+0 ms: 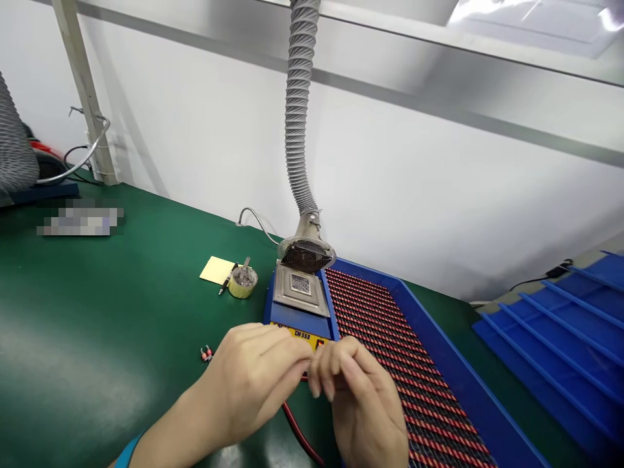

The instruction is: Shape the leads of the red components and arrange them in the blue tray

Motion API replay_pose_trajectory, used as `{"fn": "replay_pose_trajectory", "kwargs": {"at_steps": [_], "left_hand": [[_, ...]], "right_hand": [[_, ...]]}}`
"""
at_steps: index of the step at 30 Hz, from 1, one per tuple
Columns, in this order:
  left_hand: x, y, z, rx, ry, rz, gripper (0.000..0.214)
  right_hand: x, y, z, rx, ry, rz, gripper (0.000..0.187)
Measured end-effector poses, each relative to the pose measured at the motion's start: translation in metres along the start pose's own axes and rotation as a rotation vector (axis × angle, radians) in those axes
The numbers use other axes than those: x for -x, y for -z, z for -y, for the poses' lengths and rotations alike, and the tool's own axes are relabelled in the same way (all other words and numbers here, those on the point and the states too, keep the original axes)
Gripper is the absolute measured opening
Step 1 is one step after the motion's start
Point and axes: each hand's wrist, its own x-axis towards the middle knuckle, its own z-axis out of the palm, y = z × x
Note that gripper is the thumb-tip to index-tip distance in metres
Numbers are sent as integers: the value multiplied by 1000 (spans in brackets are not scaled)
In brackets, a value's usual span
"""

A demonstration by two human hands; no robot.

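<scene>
My left hand (253, 383) and my right hand (363, 403) meet in front of a blue solder pot (299, 305). Both have their fingers pinched together on a small red part between them; I cannot make out what it is. A red wire (297, 432) runs down from the hands toward me. The solder pot has a square metal well on top and a yellow label on its front. A grey ribbed fume hose (298, 104) hangs down and ends in a round grille (305, 255) just behind the well.
A blue tray (468, 383) full of rows of red and black parts lies right of the pot. Stacked blue trays (570, 338) stand further right. On the green mat lie a yellow notepad (217, 269), a pen, a small tin (242, 281) and one loose red part (207, 353).
</scene>
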Motion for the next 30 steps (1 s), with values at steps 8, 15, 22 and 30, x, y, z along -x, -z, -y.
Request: {"fn": "replay_pose_trajectory", "kwargs": {"at_steps": [8,15,22,30], "left_hand": [[-3,2,-3,88,43,-35,18],[0,-3,-1,-148,-93,-27,24],[-1,1,-6,158,96,-51,17],[-1,-2,-3,-48,-65,-43,21]], "right_hand": [[4,1,-1,544,527,-45,29],[-1,-6,0,-140,-91,29,40],[1,3,-2,413,530,-58,36],[-2,-4,-2,-163,-50,64,43]]}}
